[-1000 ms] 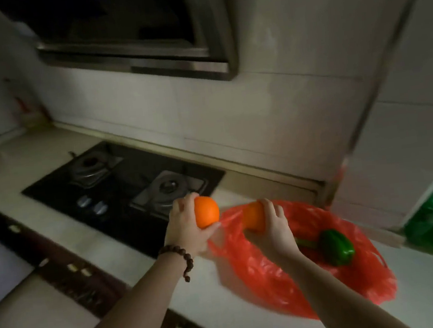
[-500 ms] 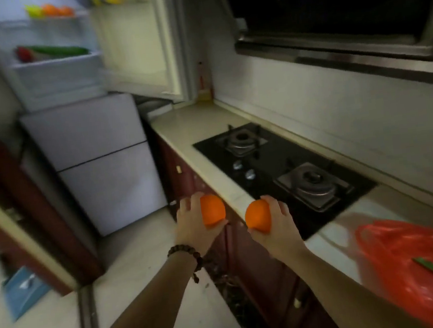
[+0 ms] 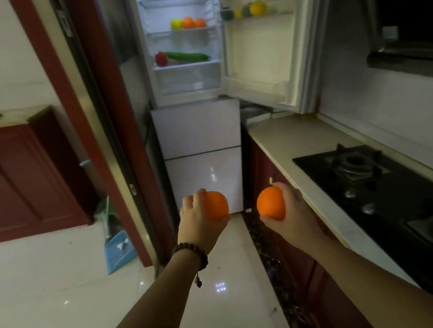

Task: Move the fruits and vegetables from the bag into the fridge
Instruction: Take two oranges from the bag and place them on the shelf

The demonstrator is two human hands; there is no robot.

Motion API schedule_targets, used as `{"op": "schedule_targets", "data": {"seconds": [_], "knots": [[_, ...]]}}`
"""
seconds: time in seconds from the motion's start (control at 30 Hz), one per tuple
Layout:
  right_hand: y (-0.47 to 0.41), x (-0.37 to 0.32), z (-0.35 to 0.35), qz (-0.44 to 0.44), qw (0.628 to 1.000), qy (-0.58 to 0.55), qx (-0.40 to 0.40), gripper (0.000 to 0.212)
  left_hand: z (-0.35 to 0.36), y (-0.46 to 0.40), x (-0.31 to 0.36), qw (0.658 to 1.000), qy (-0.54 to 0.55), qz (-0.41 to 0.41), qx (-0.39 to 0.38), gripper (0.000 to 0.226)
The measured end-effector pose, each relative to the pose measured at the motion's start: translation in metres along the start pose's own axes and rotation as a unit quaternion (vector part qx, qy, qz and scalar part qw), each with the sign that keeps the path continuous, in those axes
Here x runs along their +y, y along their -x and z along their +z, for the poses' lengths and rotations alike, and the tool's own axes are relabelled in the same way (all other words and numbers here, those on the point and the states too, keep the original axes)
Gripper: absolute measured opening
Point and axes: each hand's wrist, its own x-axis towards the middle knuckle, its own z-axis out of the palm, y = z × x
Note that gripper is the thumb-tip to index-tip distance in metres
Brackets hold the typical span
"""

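- The view has swung away from the stove [image 3: 356,166] side: half a second ago the fridge [image 3: 191,91] sat off at the upper left, and now it stands straight ahead with its upper door [image 3: 264,50] swung open to its right. I judge the carry is underway and only the approach and the placing remain for this pair.
- The red bag that showed beside the stove a moment ago is out of view now, so what is left in it cannot be told.
- Inside the fridge, one shelf already carries a green fruit [image 3: 176,23] and two orange ones, and the shelf below it holds a red pepper [image 3: 161,59] and a cucumber [image 3: 187,56]; more round fruit sits in the door rack.
- Both forearms reach forward toward the fridge, roughly level, well short of it, over the floor in front of its lower drawers.
- The left hand [image 3: 198,219], with a bead bracelet [image 3: 191,253] at the wrist, curls round the left orange [image 3: 216,204], fingers over its top.
- The right hand [image 3: 289,209] cups the right orange [image 3: 270,203] from the stove side, fingers wrapped behind it.
- The two oranges are apart, not touching.
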Motion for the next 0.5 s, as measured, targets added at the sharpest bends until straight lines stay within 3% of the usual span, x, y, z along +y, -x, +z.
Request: {"op": "schedule_targets", "data": {"seconds": [0.5], "knots": [[-0.264, 0.004, 0.05, -0.063, 0.998, -0.025, -0.014, 0.084, 0.008, -0.249, 0.003, 0.997, -0.024, -0.004, 0.08, 0.08]]}}
